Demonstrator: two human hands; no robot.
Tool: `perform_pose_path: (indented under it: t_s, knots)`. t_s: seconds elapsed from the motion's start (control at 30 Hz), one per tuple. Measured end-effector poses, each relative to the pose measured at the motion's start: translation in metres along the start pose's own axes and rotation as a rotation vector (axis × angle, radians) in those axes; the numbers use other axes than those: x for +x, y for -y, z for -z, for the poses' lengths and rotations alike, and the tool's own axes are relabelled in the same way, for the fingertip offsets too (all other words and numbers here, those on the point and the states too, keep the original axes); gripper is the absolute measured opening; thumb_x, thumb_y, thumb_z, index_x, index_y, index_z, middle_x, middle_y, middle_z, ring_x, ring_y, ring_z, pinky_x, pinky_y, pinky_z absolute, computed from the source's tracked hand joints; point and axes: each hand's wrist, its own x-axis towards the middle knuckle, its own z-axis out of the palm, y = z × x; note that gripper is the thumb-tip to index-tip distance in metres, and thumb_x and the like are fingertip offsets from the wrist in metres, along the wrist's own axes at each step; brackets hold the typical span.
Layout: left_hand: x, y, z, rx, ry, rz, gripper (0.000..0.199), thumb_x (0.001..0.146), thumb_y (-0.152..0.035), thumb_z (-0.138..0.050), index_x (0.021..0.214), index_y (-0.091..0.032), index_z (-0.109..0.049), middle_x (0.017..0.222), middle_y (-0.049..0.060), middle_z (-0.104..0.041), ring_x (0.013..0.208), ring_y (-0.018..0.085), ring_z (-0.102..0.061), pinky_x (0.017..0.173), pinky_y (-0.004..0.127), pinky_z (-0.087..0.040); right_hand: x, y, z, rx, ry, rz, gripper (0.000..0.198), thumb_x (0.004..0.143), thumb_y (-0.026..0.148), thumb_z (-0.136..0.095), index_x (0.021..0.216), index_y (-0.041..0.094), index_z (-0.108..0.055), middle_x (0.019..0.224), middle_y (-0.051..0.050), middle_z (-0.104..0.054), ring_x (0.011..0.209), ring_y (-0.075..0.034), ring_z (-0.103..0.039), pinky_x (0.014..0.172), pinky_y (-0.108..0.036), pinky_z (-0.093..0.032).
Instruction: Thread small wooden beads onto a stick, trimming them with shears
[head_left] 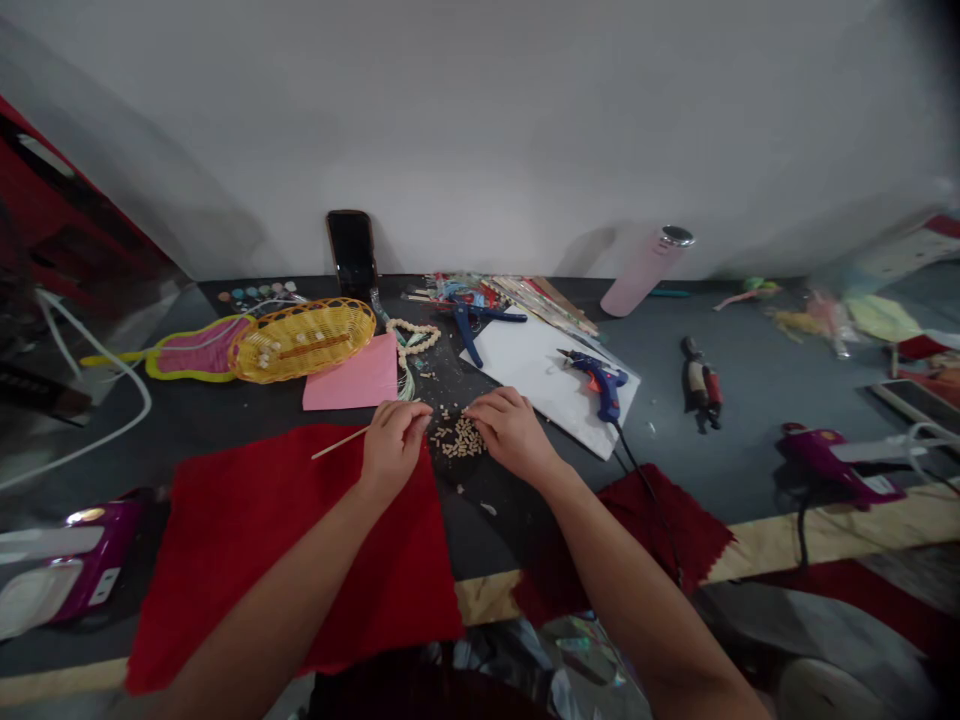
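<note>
My left hand [394, 440] is closed, thumb against fingers, on a thin pale wooden stick [337, 444] that sticks out to the left over a red felt sheet [292, 540]. Across from it, my right hand [514, 430] is in a pinch; whatever its fingertips hold is too small to make out. Between and just below the two hands lies a loose pile of short, light-coloured cut pieces [461, 440] on the dark table [480, 540]. A few more pieces are scattered around the pile.
Behind my hands lie blue-handled pliers [469, 335] and a white board [525, 365] bearing a blue glue gun [607, 385]. A yellow woven basket [322, 335] and pink paper [352, 380] are at left. A phone [352, 250] and a pink bottle [645, 275] stand by the wall.
</note>
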Motion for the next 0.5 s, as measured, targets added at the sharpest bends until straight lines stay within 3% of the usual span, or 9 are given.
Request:
perform_pose_path:
  t_s: [0.2,0.5]
  knots:
    - [0.000,-0.001,0.000,-0.002,0.005,0.000,0.011,0.084,-0.022,-0.049,0.088,-0.020,-0.059,0.087,0.003,-0.064,0.086,0.017,-0.055,0.081,0.033,-0.044,0.005,0.013,-0.002,0.033,-0.007,0.025,0.018,0.086,0.021,-0.047,0.092,0.021,-0.065,0.093,-0.006,-0.063,0.091,-0.020,-0.047,0.080,-0.035,-0.036]
    - [0.001,-0.003,-0.003,0.002,0.026,0.010,0.013,0.084,-0.023,-0.048,0.088,-0.021,-0.060,0.088,0.003,-0.064,0.087,0.018,-0.055,0.081,0.034,-0.044,0.011,0.031,-0.020,-0.077,0.020,-0.025,0.013,0.082,0.031,-0.056,0.088,0.024,-0.065,0.097,-0.007,-0.060,0.097,-0.024,-0.043,0.078,-0.038,-0.034]
